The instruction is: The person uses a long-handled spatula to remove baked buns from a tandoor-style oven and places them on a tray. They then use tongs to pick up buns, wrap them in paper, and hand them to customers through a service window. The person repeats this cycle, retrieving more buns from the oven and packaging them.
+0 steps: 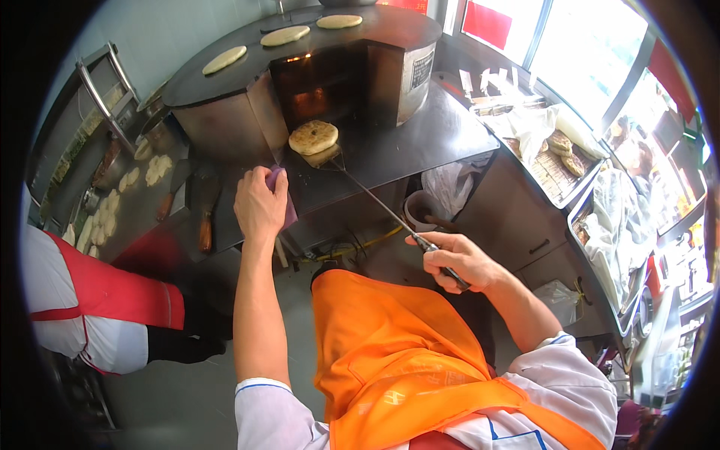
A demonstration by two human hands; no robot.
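Note:
My right hand (458, 261) grips the dark handle of a long metal spatula (374, 197). Its blade reaches the steel shelf before the oven opening (315, 84). A round browned flatbread (313, 136) rests at the blade, partly on it as far as I can see. My left hand (261, 202) is closed on a folded purple cloth (291, 211) at the shelf's front edge, left of the flatbread. Above the opening, three pale flatbreads lie on the round griddle top (337, 42), and a glow shows inside the oven.
At left, dough pieces (101, 219) cover a worktop, with a wooden-handled brush (207, 216) and a scraper (169, 199) nearby. A person in a red apron (118, 287) stands there. Trays of baked flatbreads (562, 149) line the window side. A bucket (424, 208) sits under the shelf.

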